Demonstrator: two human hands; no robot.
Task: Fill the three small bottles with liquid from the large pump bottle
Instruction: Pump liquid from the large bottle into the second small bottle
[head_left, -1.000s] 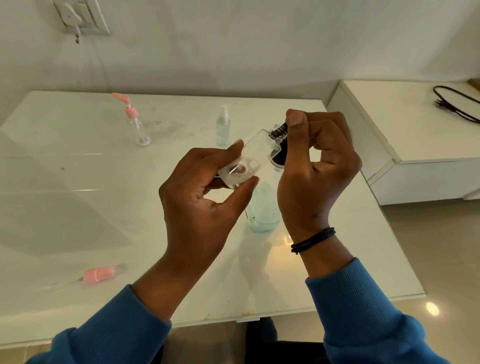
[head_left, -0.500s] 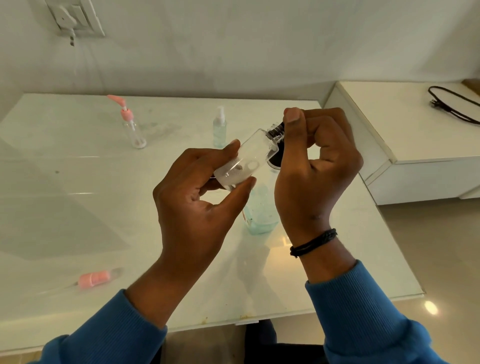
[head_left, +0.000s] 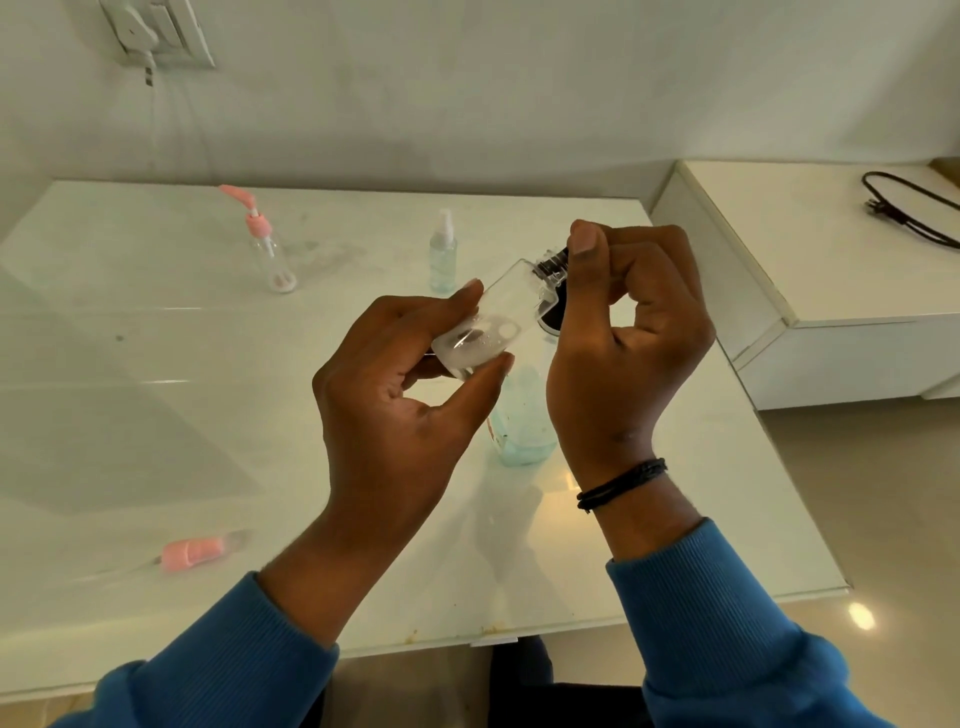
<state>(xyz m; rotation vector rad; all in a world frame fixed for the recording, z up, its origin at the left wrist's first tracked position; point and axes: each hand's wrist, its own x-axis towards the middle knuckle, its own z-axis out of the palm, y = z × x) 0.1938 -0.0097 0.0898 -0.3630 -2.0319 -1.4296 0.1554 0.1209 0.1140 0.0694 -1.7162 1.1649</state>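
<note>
Far left, top: white wall switch plate (head_left: 156, 31) on a plain pale wall, something plugged in with a thin lead hanging down from it.

White glossy table (head_left: 130, 415) fills most of the view; faint smudges toward the back, window glare reflected on the left half.

Near left edge: pink pump cap (head_left: 195, 552) lying on its side, clear dip tube sticking out.

Back left: small clear bottle with pink pump (head_left: 267, 249), upright, looks empty.

Back centre: small spray bottle (head_left: 442, 254), upright, pale blue liquid inside.

Centre, held above the table: flat clear bottle (head_left: 496, 317), tilted, neck up-right, a few droplets inside.

Left hand (head_left: 400, 415) grips the bottle base between thumb and fingertips.

Right hand (head_left: 628, 338) has its fingers curled, thumb and forefinger pinching the black cap (head_left: 551, 265) at the neck. Black cord bracelet (head_left: 621, 483) on that wrist. Blue knit sleeves on both arms.

Under the hands: large bottle of blue liquid (head_left: 522, 426) standing on the table, top hidden by the hands.

Right: low white cabinet (head_left: 831, 312), apart from the table, black cable (head_left: 904, 213) on its top. Beige tile floor (head_left: 883, 519) below, one light spot reflected.
</note>
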